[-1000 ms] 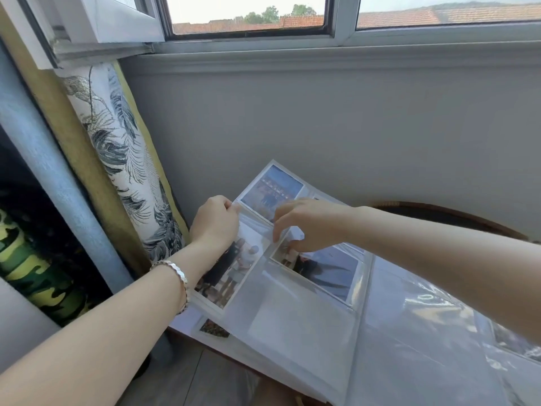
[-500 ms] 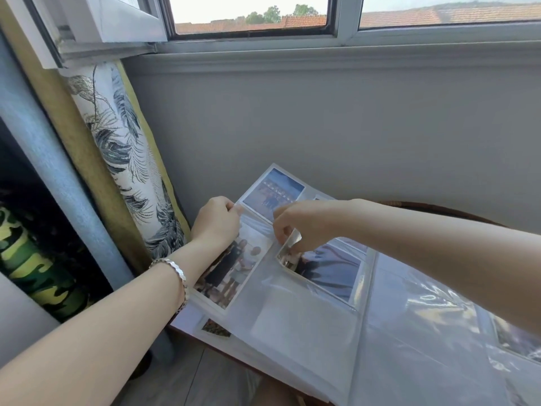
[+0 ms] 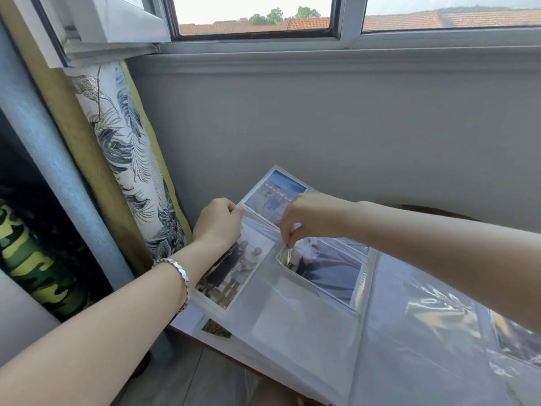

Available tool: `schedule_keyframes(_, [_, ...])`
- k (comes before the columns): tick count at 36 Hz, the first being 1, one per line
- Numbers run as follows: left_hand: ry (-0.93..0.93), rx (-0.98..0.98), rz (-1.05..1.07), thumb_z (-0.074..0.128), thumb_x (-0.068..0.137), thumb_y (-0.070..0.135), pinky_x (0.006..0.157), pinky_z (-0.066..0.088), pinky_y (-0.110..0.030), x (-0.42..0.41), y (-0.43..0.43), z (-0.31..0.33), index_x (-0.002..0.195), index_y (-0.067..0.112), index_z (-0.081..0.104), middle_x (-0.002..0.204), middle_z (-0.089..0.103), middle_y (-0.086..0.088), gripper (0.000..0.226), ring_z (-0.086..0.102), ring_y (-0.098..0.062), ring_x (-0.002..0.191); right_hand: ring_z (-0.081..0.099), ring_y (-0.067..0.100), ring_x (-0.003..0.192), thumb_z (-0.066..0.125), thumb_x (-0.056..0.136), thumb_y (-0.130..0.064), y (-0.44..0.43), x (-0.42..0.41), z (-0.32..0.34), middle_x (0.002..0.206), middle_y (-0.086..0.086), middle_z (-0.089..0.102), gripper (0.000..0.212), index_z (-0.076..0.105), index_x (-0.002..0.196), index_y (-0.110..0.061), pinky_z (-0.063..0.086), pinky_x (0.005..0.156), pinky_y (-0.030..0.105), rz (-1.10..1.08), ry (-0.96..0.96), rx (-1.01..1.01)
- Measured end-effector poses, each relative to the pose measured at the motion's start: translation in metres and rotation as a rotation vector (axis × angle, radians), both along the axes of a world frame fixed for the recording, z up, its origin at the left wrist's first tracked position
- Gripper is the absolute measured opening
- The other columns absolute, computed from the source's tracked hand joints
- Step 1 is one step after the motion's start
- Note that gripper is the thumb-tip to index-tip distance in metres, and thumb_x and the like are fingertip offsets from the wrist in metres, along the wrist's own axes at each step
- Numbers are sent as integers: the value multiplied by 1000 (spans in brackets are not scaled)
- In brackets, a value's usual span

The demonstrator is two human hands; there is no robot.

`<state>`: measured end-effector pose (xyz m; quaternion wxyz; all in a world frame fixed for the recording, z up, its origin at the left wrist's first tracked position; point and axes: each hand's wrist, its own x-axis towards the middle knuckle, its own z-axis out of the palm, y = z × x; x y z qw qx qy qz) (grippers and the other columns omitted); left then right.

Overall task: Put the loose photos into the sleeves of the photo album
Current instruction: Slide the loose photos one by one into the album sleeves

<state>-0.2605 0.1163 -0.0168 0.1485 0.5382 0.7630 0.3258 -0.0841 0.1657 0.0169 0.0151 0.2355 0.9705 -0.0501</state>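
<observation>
The photo album [image 3: 295, 332] lies open with clear plastic sleeves. My left hand [image 3: 218, 225] grips the left edge of the page, fingers curled round it. My right hand [image 3: 304, 218] pinches the plastic lip of a sleeve and lifts it at the corner of a bluish photo [image 3: 328, 268] that sits inside that sleeve. A blue group photo [image 3: 273, 193] fills the top sleeve. A photo of standing people [image 3: 237, 271] fills the left middle sleeve. The sleeve below the bluish photo holds nothing.
A grey wall [image 3: 322, 127] and window [image 3: 254, 16] stand just behind the album. A leaf-patterned roll [image 3: 128, 153] and a grey pole [image 3: 55, 159] lean at the left. A small loose photo [image 3: 216, 329] peeks out under the page's lower left.
My right hand has risen slightly and shifted from pushing the bluish photo to pinching the sleeve's lip upward. The photo sits deeper in the sleeve. My left hand has kept its grip.
</observation>
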Motion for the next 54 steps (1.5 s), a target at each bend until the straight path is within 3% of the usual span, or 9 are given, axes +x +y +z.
schedule_keyframes(3, [0, -4, 4, 48, 97, 28, 68, 38, -30, 0, 0, -1, 89, 10, 60, 82, 59, -3, 23, 55, -23, 79, 59, 10, 79, 67, 84, -20, 1, 4, -4, 89, -3, 71, 8, 73, 87, -16, 45, 73, 24, 2, -1, 12])
schedule_keyframes(8, [3, 0, 7, 48, 97, 28, 71, 39, -30, 0, 0, -1, 90, 10, 60, 86, 60, -4, 23, 56, -24, 82, 59, 15, 92, 67, 84, -23, 2, 9, -8, 102, -1, 67, 15, 71, 97, -16, 47, 82, 32, 15, 16, 10])
schedule_keyframes(14, [0, 5, 2, 47, 97, 28, 70, 39, -30, 0, -1, 0, 92, 10, 61, 87, 61, -4, 23, 55, -23, 81, 59, 13, 83, 69, 82, -16, 6, 10, -7, 93, 0, 69, 11, 72, 91, -13, 48, 81, 33, -1, 3, -2])
schedule_keyframes(21, [9, 12, 5, 47, 97, 28, 67, 39, -29, 1, -1, 2, 90, 8, 62, 83, 62, -5, 25, 56, -23, 78, 64, 17, 91, 62, 88, -17, 6, 11, -7, 97, 1, 72, 19, 69, 105, -11, 43, 82, 25, 102, 14, 74])
schedule_keyframes(25, [13, 12, 9, 48, 97, 27, 64, 37, -27, 1, -2, 1, 86, 7, 62, 76, 59, -3, 26, 53, -20, 71, 65, 24, 80, 60, 87, -15, 6, 17, -9, 85, 2, 73, 14, 73, 89, -11, 49, 78, 38, 184, 103, 148])
schedule_keyframes(30, [3, 11, 11, 48, 96, 26, 65, 38, -28, 1, -1, 2, 87, 5, 62, 76, 59, -4, 27, 54, -25, 75, 66, 21, 61, 61, 75, -15, 4, 21, -12, 69, -3, 71, 14, 74, 72, -14, 50, 67, 31, 275, 232, 247])
schedule_keyframes(46, [-4, 20, 17, 48, 97, 27, 59, 35, -26, 2, -2, 0, 87, 7, 62, 70, 57, 2, 26, 51, -15, 66, 66, 17, 65, 64, 76, -15, 6, 29, -25, 75, -3, 73, 11, 75, 73, -13, 37, 74, 22, 344, 334, 283])
schedule_keyframes(49, [-5, 17, 12, 48, 97, 27, 63, 36, -27, 1, -2, -1, 86, 9, 61, 70, 56, 3, 25, 51, -15, 67, 67, 18, 69, 68, 75, -14, 8, 31, -30, 79, -2, 73, 8, 76, 76, -13, 35, 78, 21, 353, 335, 288])
schedule_keyframes(54, [15, 13, 16, 49, 96, 27, 58, 33, -26, 0, 0, -3, 83, 8, 61, 66, 55, 3, 26, 47, -10, 60, 66, 20, 72, 69, 74, -14, 7, 28, -35, 82, -2, 72, 5, 74, 74, -13, 47, 75, 28, 323, 303, 283])
